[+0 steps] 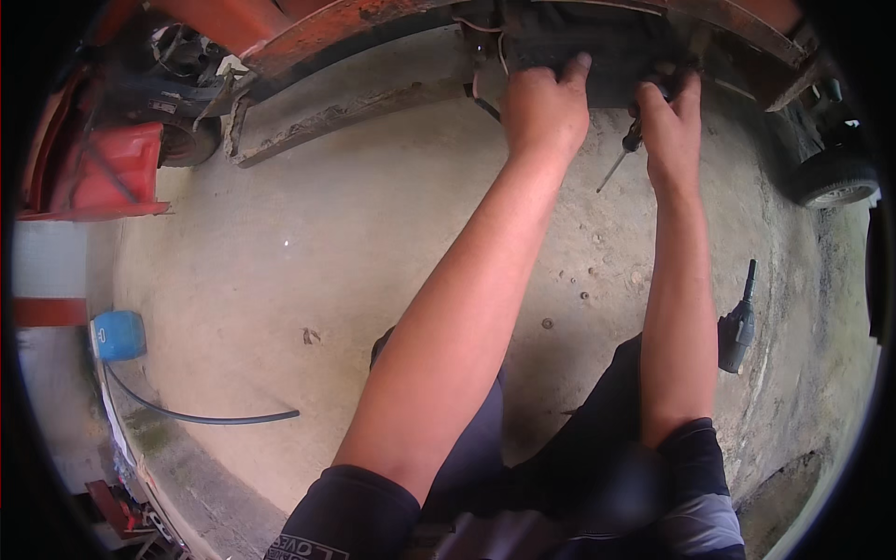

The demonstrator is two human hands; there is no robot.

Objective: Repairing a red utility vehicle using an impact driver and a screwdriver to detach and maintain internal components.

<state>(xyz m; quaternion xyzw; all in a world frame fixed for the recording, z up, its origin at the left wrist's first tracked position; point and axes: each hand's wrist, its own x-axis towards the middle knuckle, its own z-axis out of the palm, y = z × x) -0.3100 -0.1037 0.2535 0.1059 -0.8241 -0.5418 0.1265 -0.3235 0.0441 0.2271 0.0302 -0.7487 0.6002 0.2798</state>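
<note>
My left hand (547,110) is up against a dark boxy part (611,79) under the orange-red vehicle frame (327,35). Its fingers curl away from view and its thumb points up; what they close on is hidden. Just to its right, my right hand (674,131) grips a screwdriver (614,170) by its dark handle. The thin metal shaft slants down and left, its tip in the air and apart from the part. The far fingers of this hand blend into the shadow around the part.
A cordless power tool (737,331) with a long socket lies right of my right forearm. Nuts (548,324) are scattered on the concrete floor (280,308). A blue container (119,336) and black hose (215,419) lie left. Wheels (837,182) and a rusty beam (327,119) flank the work.
</note>
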